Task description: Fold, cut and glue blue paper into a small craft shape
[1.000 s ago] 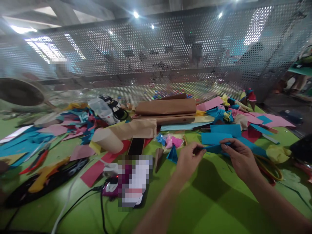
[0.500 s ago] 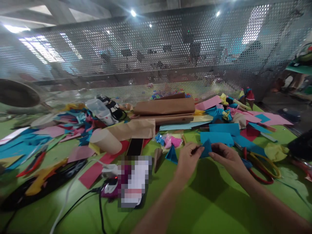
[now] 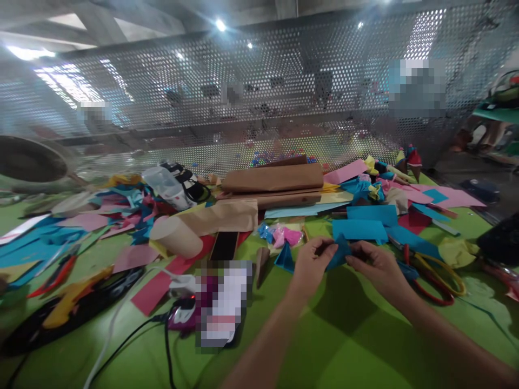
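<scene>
Between my two hands is a small piece of blue paper [image 3: 339, 253], held just above the green table. My left hand [image 3: 313, 263] pinches its left side with thumb and fingers. At its right edge, my right hand [image 3: 373, 265] grips the paper with thumb and fingertips. A folded blue paper piece [image 3: 285, 258] lies on the table left of my left hand. Beyond my hands lie flat blue paper sheets [image 3: 360, 230]. A bag with pink and blue pieces [image 3: 286, 235] sits just behind my left hand.
Scissors with red and yellow handles [image 3: 441, 276] lie right of my right hand. At left are a phone [image 3: 224, 246], a power strip [image 3: 182, 316] with cables, and a yellow glue gun [image 3: 73, 300]. Rolled brown paper [image 3: 275, 177] stands before a perforated metal screen [image 3: 259, 102].
The blue paper has tilted and shifted slightly between my fingers, with more of it showing below my left thumb. Both hands stay in nearly the same place.
</scene>
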Action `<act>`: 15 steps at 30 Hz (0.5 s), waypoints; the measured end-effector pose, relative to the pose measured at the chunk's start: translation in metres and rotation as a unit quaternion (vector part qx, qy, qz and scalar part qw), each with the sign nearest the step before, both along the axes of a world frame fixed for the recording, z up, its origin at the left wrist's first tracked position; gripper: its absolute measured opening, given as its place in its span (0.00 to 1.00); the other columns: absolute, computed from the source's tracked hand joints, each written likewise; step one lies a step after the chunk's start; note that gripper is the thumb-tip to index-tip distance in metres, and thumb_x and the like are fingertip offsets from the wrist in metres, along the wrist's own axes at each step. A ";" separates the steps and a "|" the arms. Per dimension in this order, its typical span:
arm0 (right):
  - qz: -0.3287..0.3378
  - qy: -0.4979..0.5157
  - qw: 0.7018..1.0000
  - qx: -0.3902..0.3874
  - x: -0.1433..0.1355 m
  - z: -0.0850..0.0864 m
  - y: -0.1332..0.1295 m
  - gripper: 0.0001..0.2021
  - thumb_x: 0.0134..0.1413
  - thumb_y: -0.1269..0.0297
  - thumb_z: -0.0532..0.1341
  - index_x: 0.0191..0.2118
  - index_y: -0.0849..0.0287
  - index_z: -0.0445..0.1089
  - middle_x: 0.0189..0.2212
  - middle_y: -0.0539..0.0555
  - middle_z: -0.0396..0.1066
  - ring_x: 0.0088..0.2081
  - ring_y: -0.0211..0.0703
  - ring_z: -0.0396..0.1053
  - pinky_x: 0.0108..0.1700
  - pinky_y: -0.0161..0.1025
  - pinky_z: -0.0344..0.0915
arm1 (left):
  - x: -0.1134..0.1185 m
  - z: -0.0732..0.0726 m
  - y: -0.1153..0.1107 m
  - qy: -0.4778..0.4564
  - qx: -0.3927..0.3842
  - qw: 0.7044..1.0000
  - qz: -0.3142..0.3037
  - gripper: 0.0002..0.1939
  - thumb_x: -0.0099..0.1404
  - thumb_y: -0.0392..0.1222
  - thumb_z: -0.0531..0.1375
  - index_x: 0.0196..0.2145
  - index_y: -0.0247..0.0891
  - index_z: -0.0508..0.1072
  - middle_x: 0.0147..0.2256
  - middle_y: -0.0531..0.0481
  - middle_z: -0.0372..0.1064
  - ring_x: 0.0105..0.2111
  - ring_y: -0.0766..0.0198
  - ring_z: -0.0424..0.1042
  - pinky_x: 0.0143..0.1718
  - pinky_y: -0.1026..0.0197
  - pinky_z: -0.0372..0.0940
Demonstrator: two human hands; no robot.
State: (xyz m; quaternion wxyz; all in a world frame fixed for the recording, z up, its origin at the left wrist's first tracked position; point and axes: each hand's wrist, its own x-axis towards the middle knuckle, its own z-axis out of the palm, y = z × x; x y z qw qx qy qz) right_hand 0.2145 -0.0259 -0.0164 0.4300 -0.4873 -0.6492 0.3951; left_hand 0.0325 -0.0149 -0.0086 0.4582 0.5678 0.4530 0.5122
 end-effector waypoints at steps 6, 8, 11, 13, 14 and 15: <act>0.021 0.085 0.993 -0.076 0.000 -0.011 0.006 0.15 0.52 0.50 0.68 0.32 0.58 0.71 0.27 0.49 0.68 0.29 0.41 0.63 0.32 0.38 0.59 | -0.001 0.000 -0.003 0.027 0.057 0.998 0.017 0.06 0.65 0.42 0.64 0.34 0.36 0.78 0.33 0.49 0.75 0.36 0.62 0.72 0.38 0.63 0.64; 0.020 0.082 0.993 -0.076 0.001 -0.013 0.007 0.15 0.52 0.50 0.68 0.32 0.58 0.71 0.26 0.48 0.66 0.28 0.40 0.62 0.31 0.37 0.58 | -0.001 0.001 -0.004 0.035 0.075 0.996 0.018 0.06 0.65 0.42 0.64 0.34 0.36 0.78 0.33 0.49 0.75 0.35 0.63 0.72 0.37 0.63 0.64; 0.019 0.062 0.996 -0.066 0.001 -0.016 0.007 0.14 0.53 0.51 0.67 0.32 0.57 0.71 0.25 0.47 0.66 0.28 0.39 0.61 0.31 0.37 0.58 | -0.001 0.001 -0.004 0.045 0.097 0.994 0.023 0.06 0.66 0.41 0.64 0.35 0.36 0.79 0.34 0.48 0.75 0.35 0.63 0.72 0.36 0.63 0.64; 0.022 0.049 0.997 -0.058 0.002 -0.016 0.006 0.14 0.54 0.51 0.67 0.31 0.57 0.71 0.25 0.47 0.66 0.28 0.40 0.62 0.31 0.37 0.59 | -0.001 0.001 -0.004 0.064 0.120 0.990 0.027 0.05 0.66 0.40 0.64 0.35 0.37 0.79 0.34 0.48 0.75 0.35 0.63 0.72 0.35 0.64 0.64; 0.026 0.046 0.997 -0.052 0.002 -0.015 0.006 0.13 0.54 0.51 0.67 0.32 0.57 0.72 0.26 0.48 0.68 0.29 0.41 0.64 0.32 0.38 0.61 | -0.001 0.002 -0.005 0.078 0.134 0.988 0.027 0.04 0.66 0.39 0.64 0.36 0.37 0.79 0.34 0.48 0.76 0.35 0.63 0.72 0.35 0.64 0.65; 0.029 0.043 0.998 -0.045 0.003 -0.013 0.005 0.13 0.54 0.51 0.67 0.34 0.56 0.73 0.27 0.49 0.70 0.31 0.42 0.65 0.34 0.38 0.62 | -0.001 0.002 -0.005 0.094 0.150 0.984 0.026 0.04 0.67 0.38 0.64 0.36 0.37 0.79 0.34 0.48 0.76 0.35 0.63 0.72 0.36 0.64 0.65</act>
